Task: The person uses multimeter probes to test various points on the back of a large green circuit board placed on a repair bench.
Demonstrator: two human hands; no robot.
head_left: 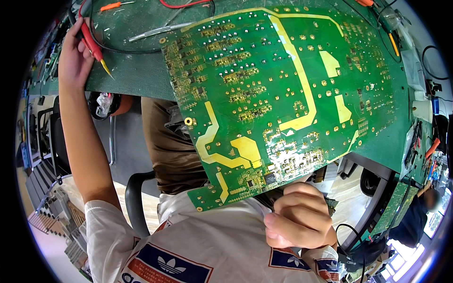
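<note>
Fingers of the left hand (75, 59) are closed around a slim red test probe with a yellow tip (92, 42), pointing down over the dark-green bench surface (134, 75). Right hand (302, 214): fingers curled tight; cannot tell whether anything is inside. Around them, a silver metal rod (160, 32) and an orange-handled screwdriver (113, 6) lie on the bench. Beyond: black chair (137, 200), a person in dark clothing (410, 219) at far right.

Large green printed circuit board with yellow traces (264, 104) sits right of the probe tip, apart from it; its near edge overhangs the bench, just beside the right fingers, contact unclear.

Below the bench edge, left: dark rounded container (123, 106), crumpled clear plastic (104, 104) at its mouth.
</note>
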